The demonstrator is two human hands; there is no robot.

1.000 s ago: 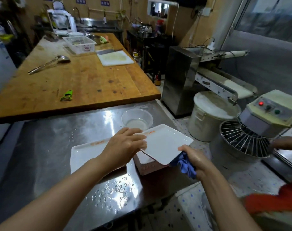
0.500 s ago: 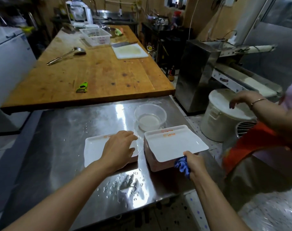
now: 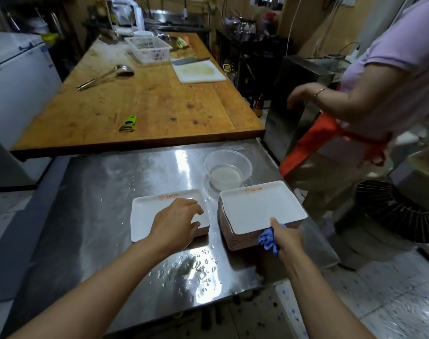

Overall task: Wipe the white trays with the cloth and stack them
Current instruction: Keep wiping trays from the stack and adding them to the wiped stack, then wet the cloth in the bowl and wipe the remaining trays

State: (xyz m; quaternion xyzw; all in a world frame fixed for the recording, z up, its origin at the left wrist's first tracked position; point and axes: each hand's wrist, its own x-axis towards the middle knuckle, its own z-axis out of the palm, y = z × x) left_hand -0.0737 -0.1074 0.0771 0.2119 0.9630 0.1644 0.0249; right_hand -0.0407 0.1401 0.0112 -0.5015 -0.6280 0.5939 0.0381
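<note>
- Risk, stack: the top tray sits skewed on the tall right-hand stack, its near and right edges overhanging; the stack stands close to the right edge of the steel table. A careless release could tip the tray off.
- Risk, surface: water beads lie on the table near the front edge; a tray set there would likely need wiping again.
- Risk, traffic: a second person stands just beside the table's right side and could knock the stack.
- Right hand: fingers curled round the blue cloth, thumb pressing the top tray's near edge.
- Left hand: fingers spread and loosely bent, resting on the left tray, which lies just beside the stack, apart from it.
</note>
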